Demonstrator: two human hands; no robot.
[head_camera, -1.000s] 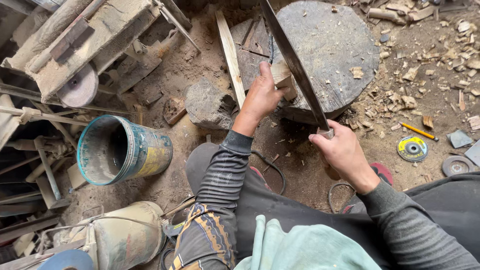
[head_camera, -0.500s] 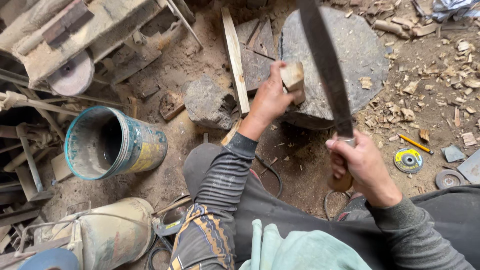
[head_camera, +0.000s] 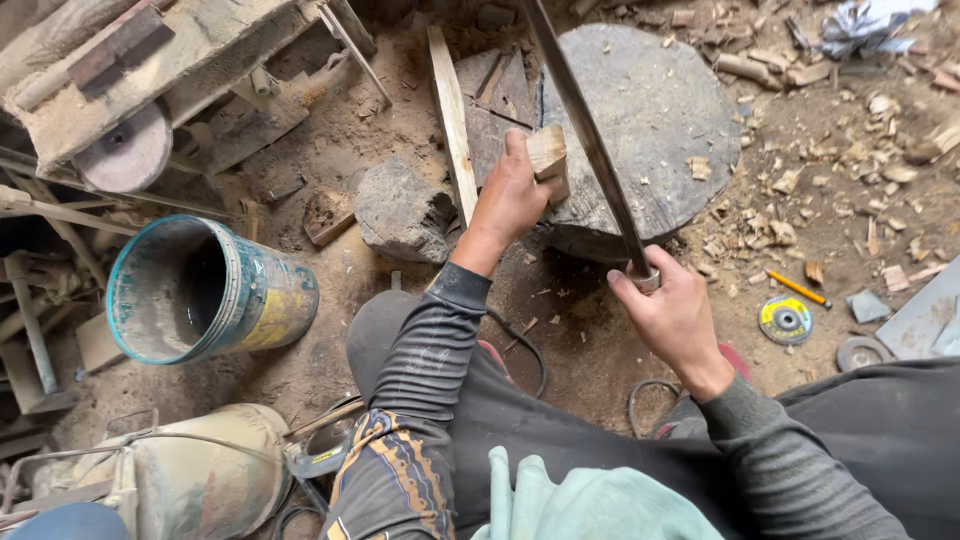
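Since the earlier frame, the long flat blade (head_camera: 585, 140) has swung from a steep slant toward the right to a line running up and left across the round wooden block (head_camera: 660, 120), and the small wood piece (head_camera: 549, 160) now stands at the block's near left edge. The left hand (head_camera: 512, 195) is closed around that wood piece, steadying it upright against the block; the right hand (head_camera: 675, 315) is clenched on the blade's handle end, just off the block's near rim. Judging by the pose, this is the trimming step, blade poised just right of the piece; the next stroke calls for the holding fingers kept well off the edge. Bare earth floor (head_camera: 600, 330) surrounds the block, strewn with wood chips (head_camera: 760, 235). A rough stone (head_camera: 400, 210), a thin wooden slat (head_camera: 450, 115) and a blue-rimmed bucket (head_camera: 205, 290) lie to the left, and an abrasive disc (head_camera: 785, 320) lies right.
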